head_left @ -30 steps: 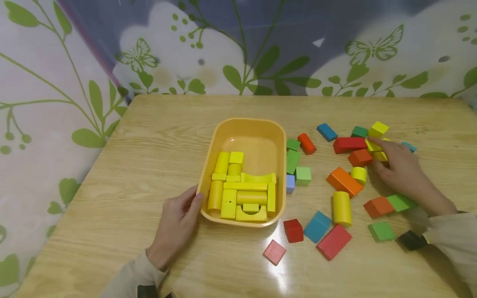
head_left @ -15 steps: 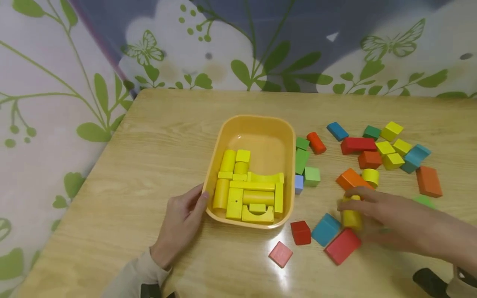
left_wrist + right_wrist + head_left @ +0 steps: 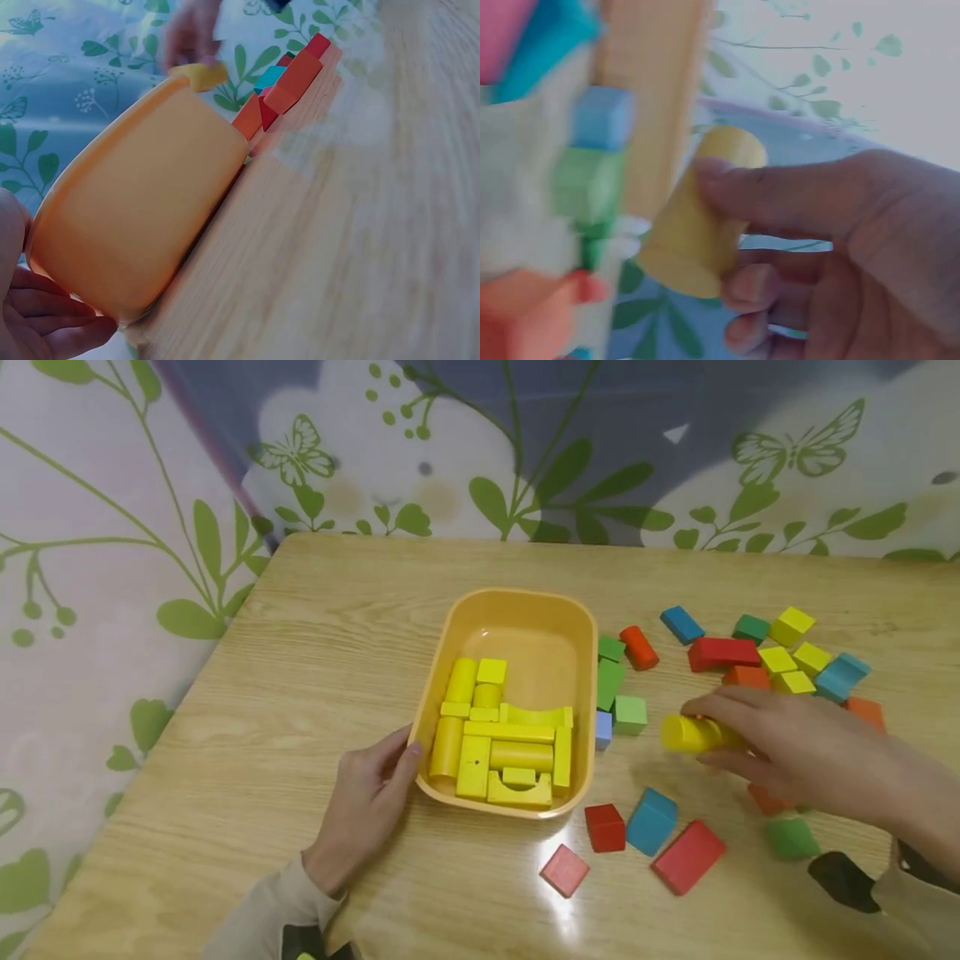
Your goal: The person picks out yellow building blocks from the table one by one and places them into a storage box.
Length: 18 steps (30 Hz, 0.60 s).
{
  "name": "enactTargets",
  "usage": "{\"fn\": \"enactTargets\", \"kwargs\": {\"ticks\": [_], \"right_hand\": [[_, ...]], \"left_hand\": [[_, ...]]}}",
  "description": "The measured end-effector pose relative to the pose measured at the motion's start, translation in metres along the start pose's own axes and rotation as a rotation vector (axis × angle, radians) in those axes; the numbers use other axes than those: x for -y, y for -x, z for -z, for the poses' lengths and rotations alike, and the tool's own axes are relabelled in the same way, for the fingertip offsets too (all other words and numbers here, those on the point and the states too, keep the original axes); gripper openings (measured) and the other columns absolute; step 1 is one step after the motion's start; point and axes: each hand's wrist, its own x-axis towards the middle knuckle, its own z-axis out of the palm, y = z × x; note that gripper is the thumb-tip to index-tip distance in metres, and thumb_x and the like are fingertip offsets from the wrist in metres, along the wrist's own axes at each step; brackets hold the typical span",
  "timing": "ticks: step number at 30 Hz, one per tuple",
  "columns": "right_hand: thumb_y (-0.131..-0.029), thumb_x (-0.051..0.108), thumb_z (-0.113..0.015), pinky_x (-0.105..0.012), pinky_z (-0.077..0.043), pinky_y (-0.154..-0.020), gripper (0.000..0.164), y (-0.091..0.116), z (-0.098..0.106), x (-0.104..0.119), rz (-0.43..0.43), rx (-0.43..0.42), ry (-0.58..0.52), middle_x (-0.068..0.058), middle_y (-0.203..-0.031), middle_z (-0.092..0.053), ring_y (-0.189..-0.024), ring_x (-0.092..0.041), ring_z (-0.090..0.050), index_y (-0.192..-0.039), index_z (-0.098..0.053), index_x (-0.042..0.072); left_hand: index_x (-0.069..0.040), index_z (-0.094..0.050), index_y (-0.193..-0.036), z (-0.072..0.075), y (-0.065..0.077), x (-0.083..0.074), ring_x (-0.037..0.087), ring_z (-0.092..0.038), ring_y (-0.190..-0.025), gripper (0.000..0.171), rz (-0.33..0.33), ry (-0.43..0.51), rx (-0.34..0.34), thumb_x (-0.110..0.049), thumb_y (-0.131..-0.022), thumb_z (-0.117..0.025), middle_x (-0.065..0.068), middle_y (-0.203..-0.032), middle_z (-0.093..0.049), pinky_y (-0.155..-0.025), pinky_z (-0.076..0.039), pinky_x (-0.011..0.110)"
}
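My right hand [image 3: 810, 752] pinches a yellow cylinder block [image 3: 693, 733] between thumb and fingers. In the head view the cylinder lies tilted sideways, its end pointing at the bin; in the right wrist view the thumb presses across the cylinder [image 3: 694, 232]. At the left side of an orange-yellow plastic bin [image 3: 588, 635], my left hand [image 3: 367, 806] grips the rim, thumb on top. Its fingers [image 3: 52, 315] lie along the bin's outer wall in the left wrist view. Several yellow blocks [image 3: 513, 732] are packed in the bin's near part; its far right floor is bare.
Several loose blocks lie right of the bin, among them a red brick [image 3: 723, 653], small yellow cubes [image 3: 777, 661] and a light green cube [image 3: 629, 715]. Nearer me are a blue block [image 3: 652, 821] and a pink-red one [image 3: 688, 857]. A patterned wall backs the table [image 3: 337, 610].
My right hand has moved from the yellow cubes to the standing yellow cylinder, taken hold of it, and lifted it toward the bin. My left hand keeps its hold on the bin.
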Motion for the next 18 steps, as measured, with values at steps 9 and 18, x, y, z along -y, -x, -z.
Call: {"fn": "enactTargets", "kwargs": {"ticks": [9, 18], "right_hand": [[-0.087, 0.025, -0.074, -0.035, -0.054, -0.069, 0.041, -0.081, 0.010, 0.046, 0.129, -0.164, -0.045, -0.009, -0.104, -0.067, -0.082, -0.022, -0.060, -0.118, -0.063, 0.001], [-0.093, 0.018, -0.066, -0.044, -0.051, -0.087, 0.032, -0.133, -0.023, 0.058, 0.108, -0.001, -0.085, -0.016, -0.109, -0.068, -0.098, -0.031, -0.061, -0.117, -0.065, -0.003]], "left_hand": [[0.007, -0.060, -0.124, -0.003, 0.001, 0.001, 0.021, -0.064, -0.107, 0.031, -0.008, 0.052, 0.004, -0.009, -0.100, -0.050, 0.020, -0.119, -0.064, -0.084, -0.055, 0.034], [0.007, -0.060, -0.124, 0.001, 0.000, -0.001, 0.021, -0.064, -0.106, 0.031, 0.009, 0.038, -0.004, -0.010, -0.100, -0.049, 0.021, -0.119, -0.064, -0.083, -0.056, 0.034]]}}
